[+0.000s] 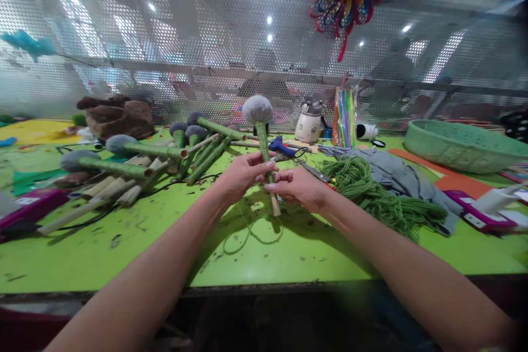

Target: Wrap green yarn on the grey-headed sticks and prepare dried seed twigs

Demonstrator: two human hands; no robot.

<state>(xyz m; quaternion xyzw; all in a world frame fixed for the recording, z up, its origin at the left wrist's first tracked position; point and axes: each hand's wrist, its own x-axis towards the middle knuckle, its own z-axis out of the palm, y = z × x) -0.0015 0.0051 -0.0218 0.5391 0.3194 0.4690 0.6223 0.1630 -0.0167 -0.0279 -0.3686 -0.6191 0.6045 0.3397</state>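
Between my hands stands a mallet-like stick (263, 135) with a round grey cloth head on top. Green yarn winds down most of its handle, and bare wood shows at the lower end. My left hand (244, 175) pinches the handle around its middle. Just below, my right hand (299, 188) has its fingers closed at the handle, near the edge of the wrapping. A loose loop of green yarn (251, 234) hangs down onto the lime-green table under the stick. Exactly how the yarn passes between my fingers is hidden.
Several similar wrapped sticks (152, 149) and bare wooden sticks (111, 190) lie at left. A blue glue gun (282, 147), scissors (315, 171), a green yarn skein (371, 195) and grey cloth (391, 170) lie right of centre. A green basin (466, 146) and a power strip (480, 212) stand at far right.
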